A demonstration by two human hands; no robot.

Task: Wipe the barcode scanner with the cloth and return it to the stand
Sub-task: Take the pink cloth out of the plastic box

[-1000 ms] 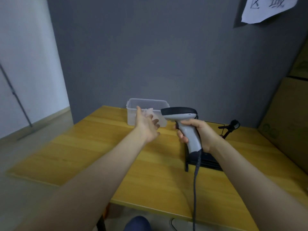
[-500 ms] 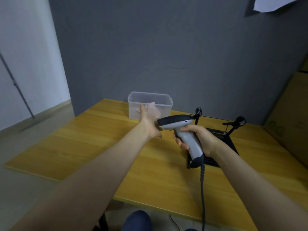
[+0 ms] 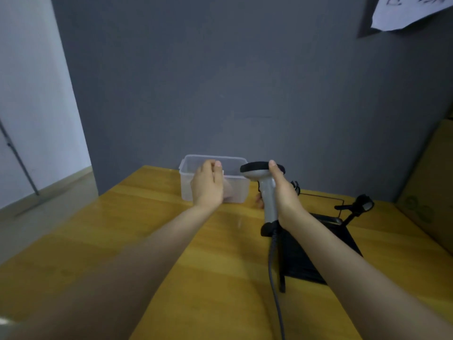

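- Grey wall backed a yellow table.
- Right hand grasped the barcode scanner upright, at 12 o'clock from the stand.
- Left hand reached into the clear tub at 11 o'clock; whether it held the cloth could not be told.
- Risk: the dangling cable might snag the stand.

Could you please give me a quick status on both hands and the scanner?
Right hand grips scanner upright. Left hand at clear box, contents unclear. Stand unobstructed.
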